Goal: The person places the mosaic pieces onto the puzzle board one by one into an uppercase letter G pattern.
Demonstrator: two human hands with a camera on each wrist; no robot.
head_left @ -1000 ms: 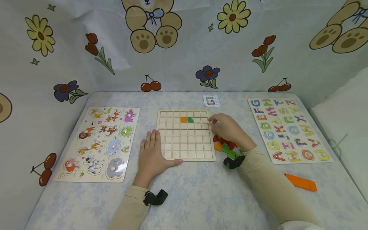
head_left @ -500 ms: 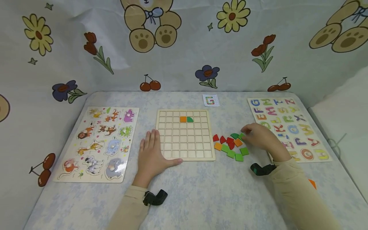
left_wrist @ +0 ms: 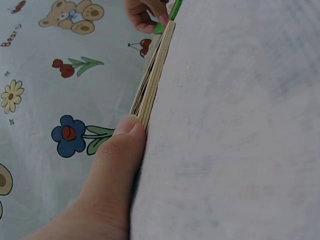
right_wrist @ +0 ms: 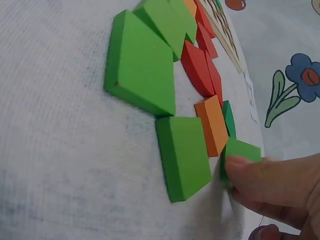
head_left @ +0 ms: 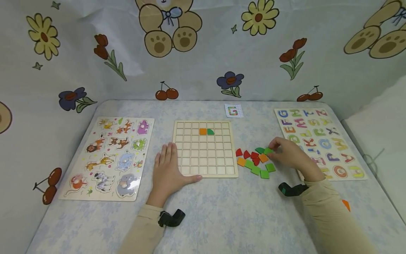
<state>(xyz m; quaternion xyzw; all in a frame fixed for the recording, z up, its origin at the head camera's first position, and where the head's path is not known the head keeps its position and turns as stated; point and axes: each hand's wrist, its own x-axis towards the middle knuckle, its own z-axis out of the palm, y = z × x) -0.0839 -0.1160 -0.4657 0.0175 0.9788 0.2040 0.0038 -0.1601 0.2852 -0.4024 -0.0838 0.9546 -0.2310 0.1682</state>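
Note:
My left hand rests along the near left edge of a wooden grid board, fingers straight and thumb laid along its front side. An orange square block and a dark green quarter-round block sit side by side in the board's upper rows. At the right end of a loose group of blocks, my right hand pinches a light green square block between thumb and fingers. Below it in the head view lies another green square block. An orange block is close beside the pinched one.
Red blocks and more green blocks lie right of the board. A small pattern card is behind it. An animal puzzle stands left, an alphabet puzzle right. An orange object shows partly behind the right sleeve.
My right hand has moved from the board's right edge to the right end of the loose blocks, uncovering them, and now pinches a green square block. My left hand has stayed put.

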